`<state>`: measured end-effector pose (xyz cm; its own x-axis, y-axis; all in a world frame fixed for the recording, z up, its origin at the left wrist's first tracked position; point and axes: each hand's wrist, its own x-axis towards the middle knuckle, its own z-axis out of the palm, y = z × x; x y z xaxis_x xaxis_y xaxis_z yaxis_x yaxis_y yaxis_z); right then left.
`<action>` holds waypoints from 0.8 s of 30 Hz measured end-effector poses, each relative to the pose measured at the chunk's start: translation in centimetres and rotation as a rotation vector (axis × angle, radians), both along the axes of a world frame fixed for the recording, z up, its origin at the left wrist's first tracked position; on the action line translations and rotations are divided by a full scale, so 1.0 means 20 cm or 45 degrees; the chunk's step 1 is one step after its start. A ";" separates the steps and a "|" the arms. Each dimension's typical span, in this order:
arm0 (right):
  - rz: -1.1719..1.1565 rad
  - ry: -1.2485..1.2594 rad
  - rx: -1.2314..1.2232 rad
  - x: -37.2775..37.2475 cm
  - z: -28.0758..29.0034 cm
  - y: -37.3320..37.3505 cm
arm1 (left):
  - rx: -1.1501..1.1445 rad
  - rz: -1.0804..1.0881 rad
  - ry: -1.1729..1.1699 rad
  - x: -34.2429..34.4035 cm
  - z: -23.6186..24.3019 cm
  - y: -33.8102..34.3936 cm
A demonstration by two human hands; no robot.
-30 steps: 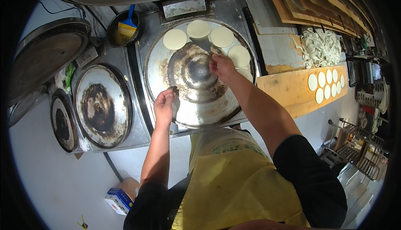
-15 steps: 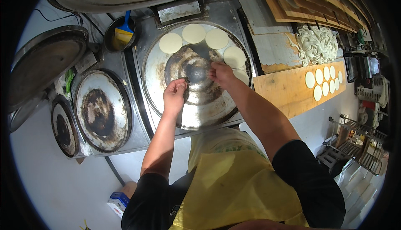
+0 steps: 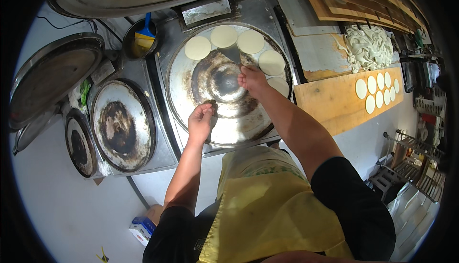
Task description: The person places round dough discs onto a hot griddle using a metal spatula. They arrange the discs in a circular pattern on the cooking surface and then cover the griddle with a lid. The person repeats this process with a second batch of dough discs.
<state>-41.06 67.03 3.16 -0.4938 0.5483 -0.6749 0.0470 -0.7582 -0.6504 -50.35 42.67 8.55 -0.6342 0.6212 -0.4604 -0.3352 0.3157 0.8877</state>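
On the large round metal griddle (image 3: 181,96), several pale dough discs (image 3: 224,36) lie along the far and right parts. My right hand (image 3: 252,80) is closed on the handle of a dark flat scraper (image 3: 230,55), whose blade is among the discs near the griddle's top. My left hand (image 3: 201,119), lower and left over the griddle, pinches a small dark object (image 3: 211,104) that I cannot make out clearly.
Smaller griddles (image 3: 122,124) and tilted pans (image 3: 57,72) stand at left, near a pot (image 3: 136,45) with a blue-handled brush (image 3: 146,33). At right are a board (image 3: 325,105) with several discs, piled dough strips (image 3: 366,43), stacked wooden boards (image 3: 344,0) and a metal rack (image 3: 413,162).
My left hand moved up and rightward toward my right hand, then back down a little. My right hand shifted slightly, still holding the scraper. The discs stay in place.
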 end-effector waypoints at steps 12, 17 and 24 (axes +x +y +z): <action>0.440 -0.198 0.045 0.33 0.22 -0.12 | 0.153 -0.027 0.050 -0.01 0.06 0.26; 0.626 -0.089 0.545 0.05 -0.15 -0.17 | 0.088 0.006 0.075 0.04 0.09 0.17; 1.135 -0.266 2.014 -0.04 -0.28 -0.08 | 0.018 0.089 0.063 0.06 0.07 -0.07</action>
